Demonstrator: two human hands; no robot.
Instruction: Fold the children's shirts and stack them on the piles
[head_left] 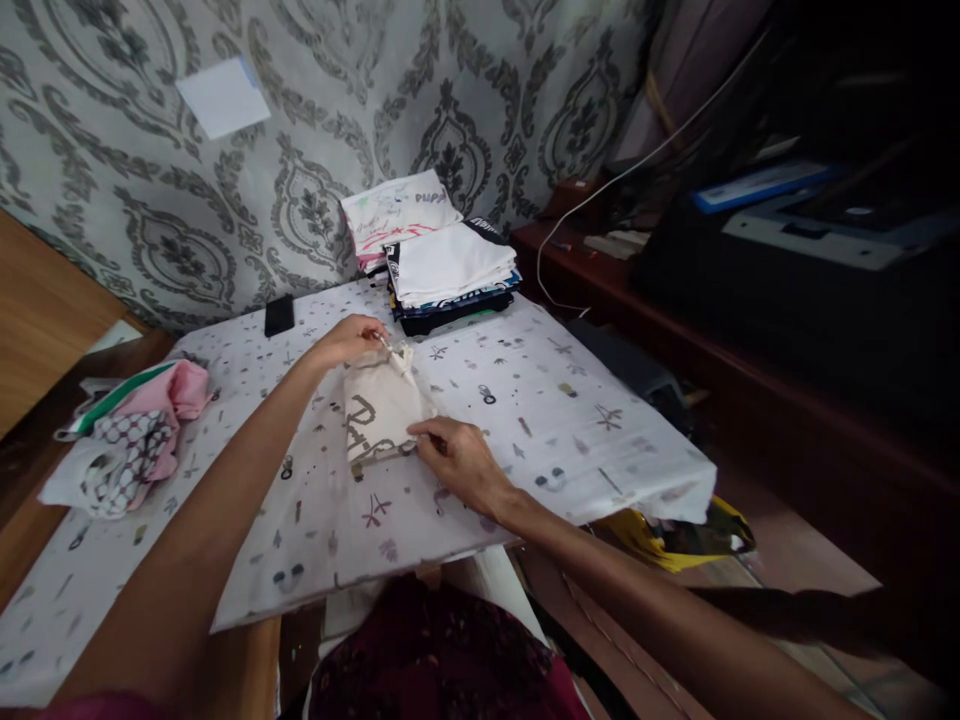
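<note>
A small cream cloth piece with dark lettering point(380, 408) lies folded on the patterned white table cover point(585, 420). My left hand point(349, 340) pinches its far top edge, fingers closed on the fabric. At the near right corner of the cloth, my right hand point(459, 462) presses down with the fingers curled on the fabric's edge. Both forearms reach in from the bottom of the view.
A stack of folded garments point(450, 270) sits at the far end of the table, beside a dark phone point(279, 315). A heap of pink and patterned unfolded clothes point(131, 435) lies at the left. A dark wooden shelf point(750, 370) runs along the right.
</note>
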